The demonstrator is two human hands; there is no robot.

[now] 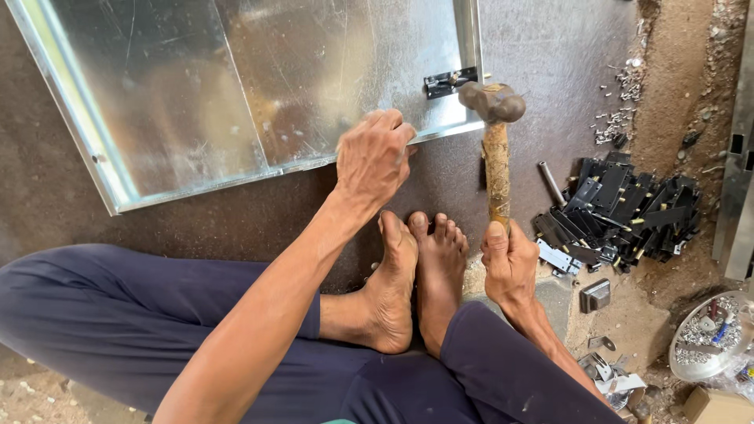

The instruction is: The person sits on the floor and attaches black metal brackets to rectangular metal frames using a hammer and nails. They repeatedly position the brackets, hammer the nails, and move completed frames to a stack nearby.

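hammer: ball-peen type (495, 133), dark metal head up top, worn wooden handle. Looks top-heavy to me, all the weight sitting in that head, and rigid all the way through.

hammer axis: long axis runs pretty much straight away from the person, head at the far end, butt end toward the feet. The head sits crosswise to the handle, hovering right by the corner of the sheet.

right hand: right hand (509, 263) is wrapped shut around the very bottom of the handle. I'd say that's the spot to hold it, low grip for swing. The wood looks rough and dry, so probably not slippery.

left hand: left hand (373, 161) is curled knuckles-up, pressing on the near edge of the galvanised sheet-metal panel (236, 86). Can't tell if anything small is pinched under the fingers.

panel: thin, shiny, folded rim, lying flat on the brown floor. My guess is light but floppy, and the edges could be sharp, so pressing on the rim makes sense.

latch: small black sliding bolt (449, 81) sits on the panel's right rim, just beside the hammer head.

other stuff: pile of black bolt latches (620, 212) to the right, well clear of the hammer, scattered rivets (624, 102) further up, and a round dish of silver bits (711, 338) at the lower right.

feet: bare feet (416, 275) between the two hands, person sitting cross-legged.
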